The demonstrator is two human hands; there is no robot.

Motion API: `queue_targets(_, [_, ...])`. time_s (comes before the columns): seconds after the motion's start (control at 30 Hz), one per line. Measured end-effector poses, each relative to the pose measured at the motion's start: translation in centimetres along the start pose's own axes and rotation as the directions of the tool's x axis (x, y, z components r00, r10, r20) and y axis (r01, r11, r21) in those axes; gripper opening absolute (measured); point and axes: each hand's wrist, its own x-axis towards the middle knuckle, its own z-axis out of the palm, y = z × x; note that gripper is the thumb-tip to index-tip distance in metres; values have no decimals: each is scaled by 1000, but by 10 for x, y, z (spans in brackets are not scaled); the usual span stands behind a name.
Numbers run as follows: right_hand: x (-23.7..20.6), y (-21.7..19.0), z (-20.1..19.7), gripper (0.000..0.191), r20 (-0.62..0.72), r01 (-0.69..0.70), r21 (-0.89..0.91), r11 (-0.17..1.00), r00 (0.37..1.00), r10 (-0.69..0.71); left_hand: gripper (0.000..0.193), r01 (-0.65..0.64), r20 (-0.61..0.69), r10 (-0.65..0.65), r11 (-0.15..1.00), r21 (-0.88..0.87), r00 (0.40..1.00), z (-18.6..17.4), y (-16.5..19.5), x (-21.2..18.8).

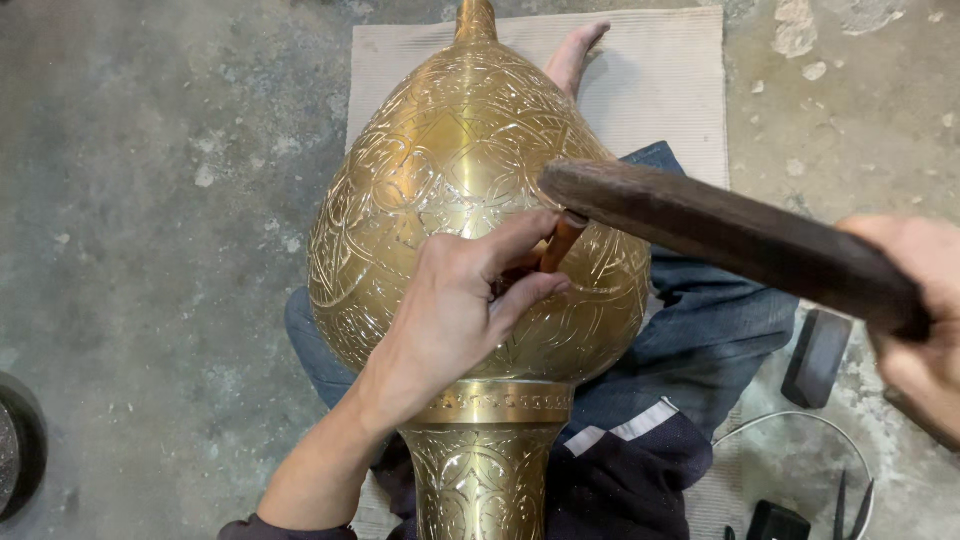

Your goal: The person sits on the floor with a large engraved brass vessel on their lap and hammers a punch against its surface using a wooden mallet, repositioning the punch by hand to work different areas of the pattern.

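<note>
My left hand pinches a chisel against the brass vessel, already densely engraved; my right hand grips the wooden mallet over it

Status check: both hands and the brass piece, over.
Left hand pinching thin copper-coloured chisel against engraved bulbous brass vessel. Right hand gripping dark wooden mallet, head at chisel top. Nothing obstructing.

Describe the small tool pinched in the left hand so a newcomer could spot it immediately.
Start at the large engraved brass vessel lying across the person's lap. The left hand rests on its bulge, fingers pinching a slim reddish-brown chisel. Unlike the broad dark wooden mallet meeting its top, it is thin, short and orange-toned.
</note>
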Motion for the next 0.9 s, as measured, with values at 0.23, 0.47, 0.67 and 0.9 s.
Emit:
queue_targets(0.23, [-11,30,12,51,26,-76,313,947,997,71,36,226,162,-236,971,73,958,-2,2,3])
queue_targets(0.47, [-25,46,16,29,16,-172,240,955,985,173,41,-85,-47,82,994,-63,996,1,-3,-8])
queue_targets(0.67, [-22,53,5,30,16,6,99,995,1000,-8,43,48,-18,-48,999,6,999,5,-6,-11])
queue_targets(0.9, [-33,17,3,52,59,-195,-109,975,978,202,40,-31,-43,28,997,-66,999,9,-16,-13])
